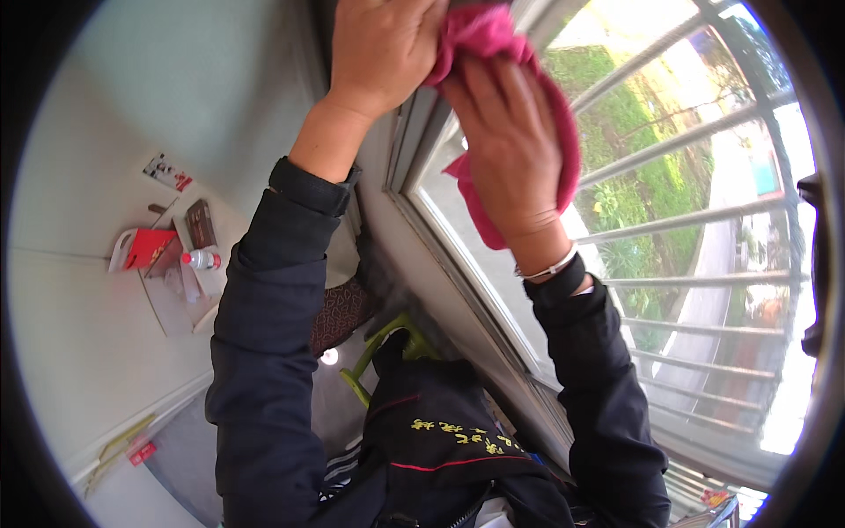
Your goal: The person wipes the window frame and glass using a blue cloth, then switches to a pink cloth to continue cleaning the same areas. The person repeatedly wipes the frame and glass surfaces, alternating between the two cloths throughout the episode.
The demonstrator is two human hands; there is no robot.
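A pink cloth (566, 145) lies under and around my right hand (511, 142), which presses it flat against the window pane beside the white frame (462, 254). Part of the cloth bunches above my right fingertips. My left hand (389, 56) is at the top of the view, to the left of the bunched cloth, its edge next to it; its fingertips run out of the picture, so whether it grips the cloth or the frame does not show. Both forearms are raised in dark sleeves, and a white band circles my right wrist.
Metal bars (673, 214) cross outside the window. Below is a green plastic chair (356, 376) beside a brown patterned cushion or fabric (340, 313). On the left, a small shelf (168, 307) holds a bottle with a red cap (201, 259), a red item (150, 247) and a dark box (201, 223).
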